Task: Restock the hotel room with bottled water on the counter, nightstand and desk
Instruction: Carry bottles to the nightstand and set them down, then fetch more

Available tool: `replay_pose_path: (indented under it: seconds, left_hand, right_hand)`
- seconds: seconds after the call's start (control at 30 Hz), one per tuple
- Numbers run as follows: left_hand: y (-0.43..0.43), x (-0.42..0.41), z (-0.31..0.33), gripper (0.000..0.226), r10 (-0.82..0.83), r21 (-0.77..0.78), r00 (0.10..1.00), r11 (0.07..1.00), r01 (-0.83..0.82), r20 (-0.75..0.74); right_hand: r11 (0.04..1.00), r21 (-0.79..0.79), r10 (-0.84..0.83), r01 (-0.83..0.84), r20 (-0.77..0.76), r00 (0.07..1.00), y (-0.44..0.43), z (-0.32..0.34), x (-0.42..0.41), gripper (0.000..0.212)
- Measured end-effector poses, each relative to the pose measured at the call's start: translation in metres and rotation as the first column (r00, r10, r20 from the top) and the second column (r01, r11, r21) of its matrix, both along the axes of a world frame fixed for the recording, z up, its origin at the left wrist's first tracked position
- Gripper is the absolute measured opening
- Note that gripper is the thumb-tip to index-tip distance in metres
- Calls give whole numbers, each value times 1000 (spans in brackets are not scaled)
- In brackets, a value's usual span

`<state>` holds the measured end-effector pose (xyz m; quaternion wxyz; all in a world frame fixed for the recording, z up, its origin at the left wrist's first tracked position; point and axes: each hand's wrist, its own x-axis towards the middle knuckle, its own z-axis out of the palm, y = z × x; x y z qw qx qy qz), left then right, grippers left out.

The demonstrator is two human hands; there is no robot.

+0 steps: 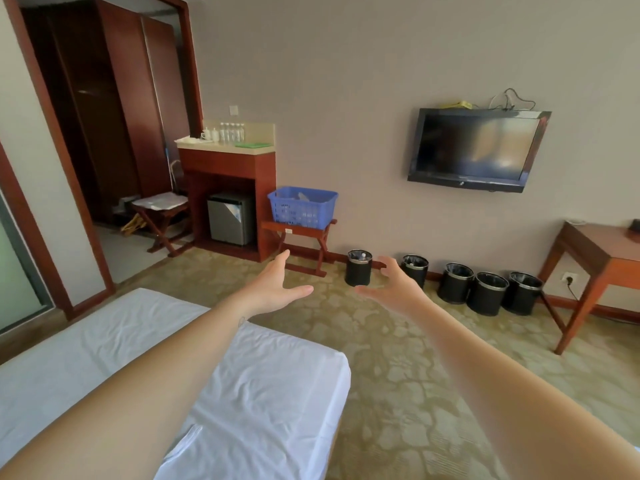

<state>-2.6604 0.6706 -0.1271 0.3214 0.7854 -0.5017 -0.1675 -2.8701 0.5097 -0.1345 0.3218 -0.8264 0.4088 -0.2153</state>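
Clear water bottles [232, 132] w/ white labels, in a row at back of counter [221, 147]. Left hand [273, 285] & right hand [394, 285] well short of counter: fingers spread, loosely open, holding nothing.

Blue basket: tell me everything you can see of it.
The basket is blue, looks like plastic, rectangular and open-topped, with a solid rim and lattice walls. It sits upright and level on a red-brown wooden folding stand against the wall, just right of the counter unit. What look like clear bottles lie inside, partly showing through the walls; too blurred to count. Only the stand touches it.
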Motion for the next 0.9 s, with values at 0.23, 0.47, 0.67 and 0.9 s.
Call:
replay_pose_path:
  seconds: [0.23,0.47,0.67,0.9]
  left_hand:
    - [-108,-10,10,101,15,-24,1000,1000,-15,11]
    - [-199,-21,14,100,27,-37,1000,999,-27,1]
    - [-249,-6,4,100,21,-5,1000,1000,-21,3]
    - [-308,45,-8,103,12,-5,1000,1000,-12,-11]
  right_hand:
    - [1000,-19,19,-20,-29,999,-110,16,-7,95]
    - [999,-12,46,-46,-11,999,-202,18,-15,96]
    - [997,9,74,-74,-29,997,-252,3,-1,96]
    - [995,13,98,-98,-24,995,-310,-1,50,97]
